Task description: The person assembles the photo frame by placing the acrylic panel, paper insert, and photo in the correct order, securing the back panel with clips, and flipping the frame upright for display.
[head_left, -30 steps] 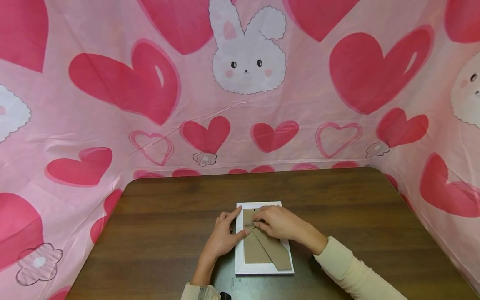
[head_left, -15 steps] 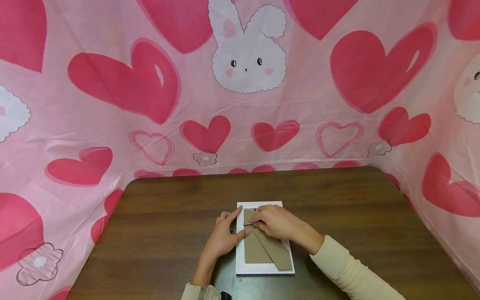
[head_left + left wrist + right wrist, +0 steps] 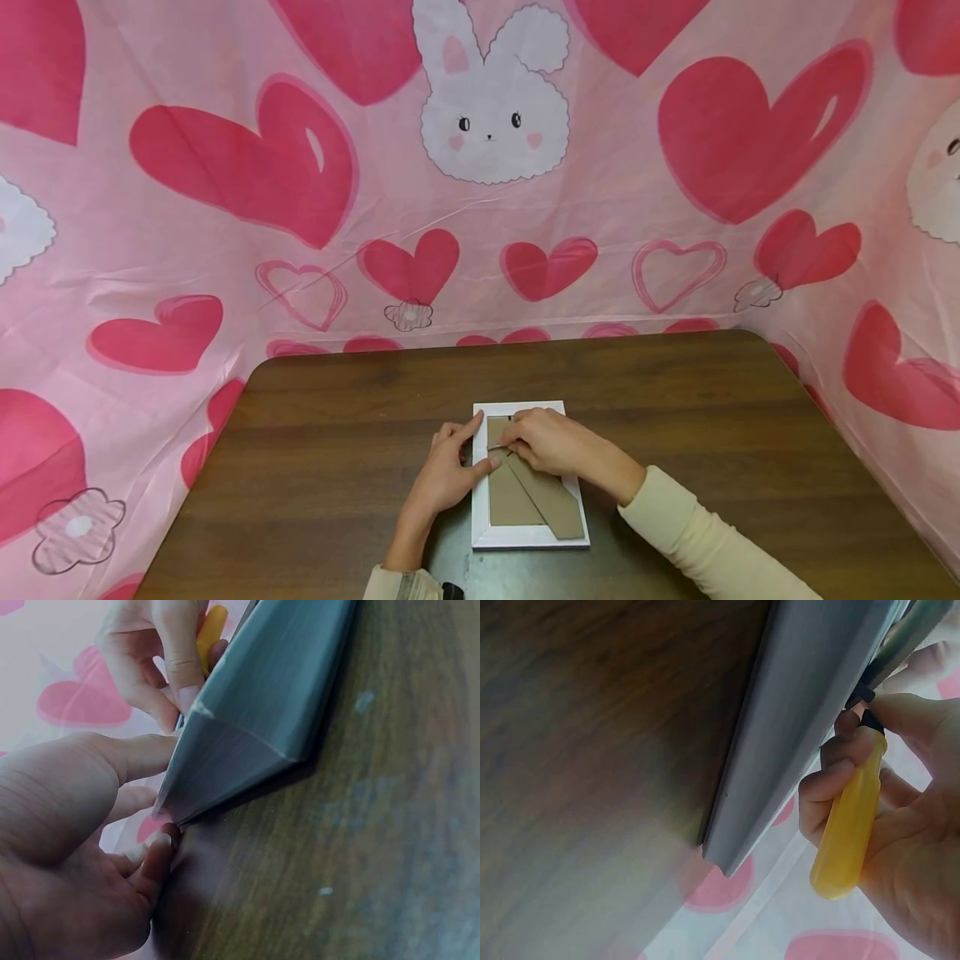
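Observation:
A white picture frame [image 3: 481, 533] lies face down on the table, its brown backing board [image 3: 512, 507] showing. The board's easel leg [image 3: 558, 510] slants down to the right, over the frame's lower border. My left hand [image 3: 438, 475] grips the left side of the frame, thumb over the backing and forefinger along the upper border. In my right hand [image 3: 558, 442] is a screwdriver with a yellow handle [image 3: 849, 832], held between thumb and curled fingers. Its thin metal shaft [image 3: 497, 447] reaches left, close over the backing near the frame's left inner edge.
The dark wooden table [image 3: 337, 467] extends around the frame on all sides. A pink cloth [image 3: 480, 208] printed with hearts and rabbits hangs behind the table and along both sides.
My right hand has shifted slightly left, and the screwdriver's shaft now shows closer to the frame's left inner edge. The left hand and the frame stay put.

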The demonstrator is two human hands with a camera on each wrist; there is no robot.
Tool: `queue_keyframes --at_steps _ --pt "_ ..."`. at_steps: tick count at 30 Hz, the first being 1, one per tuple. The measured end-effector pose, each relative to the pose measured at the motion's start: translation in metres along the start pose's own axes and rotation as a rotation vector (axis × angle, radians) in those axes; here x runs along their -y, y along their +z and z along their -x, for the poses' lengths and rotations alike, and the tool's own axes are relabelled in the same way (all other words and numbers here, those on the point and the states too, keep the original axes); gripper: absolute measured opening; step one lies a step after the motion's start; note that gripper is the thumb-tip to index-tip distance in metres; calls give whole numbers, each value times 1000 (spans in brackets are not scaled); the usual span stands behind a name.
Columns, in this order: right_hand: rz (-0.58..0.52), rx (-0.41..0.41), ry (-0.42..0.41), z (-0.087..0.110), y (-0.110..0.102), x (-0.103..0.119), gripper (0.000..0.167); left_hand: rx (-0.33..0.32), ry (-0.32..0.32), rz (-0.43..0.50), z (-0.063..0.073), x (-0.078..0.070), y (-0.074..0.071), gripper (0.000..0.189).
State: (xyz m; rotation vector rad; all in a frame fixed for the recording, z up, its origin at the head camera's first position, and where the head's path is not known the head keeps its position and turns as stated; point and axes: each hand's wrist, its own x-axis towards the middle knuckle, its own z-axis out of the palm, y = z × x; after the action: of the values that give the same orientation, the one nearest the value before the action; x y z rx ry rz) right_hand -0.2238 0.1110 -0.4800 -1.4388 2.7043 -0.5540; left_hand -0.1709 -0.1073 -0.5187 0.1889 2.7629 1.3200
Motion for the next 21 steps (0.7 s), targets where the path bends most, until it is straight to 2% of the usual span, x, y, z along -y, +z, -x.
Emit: queue_keyframes --at_steps 21 --pt "46 13 55 0 2 3 16 14 -11 19 1 -3 -2 77"
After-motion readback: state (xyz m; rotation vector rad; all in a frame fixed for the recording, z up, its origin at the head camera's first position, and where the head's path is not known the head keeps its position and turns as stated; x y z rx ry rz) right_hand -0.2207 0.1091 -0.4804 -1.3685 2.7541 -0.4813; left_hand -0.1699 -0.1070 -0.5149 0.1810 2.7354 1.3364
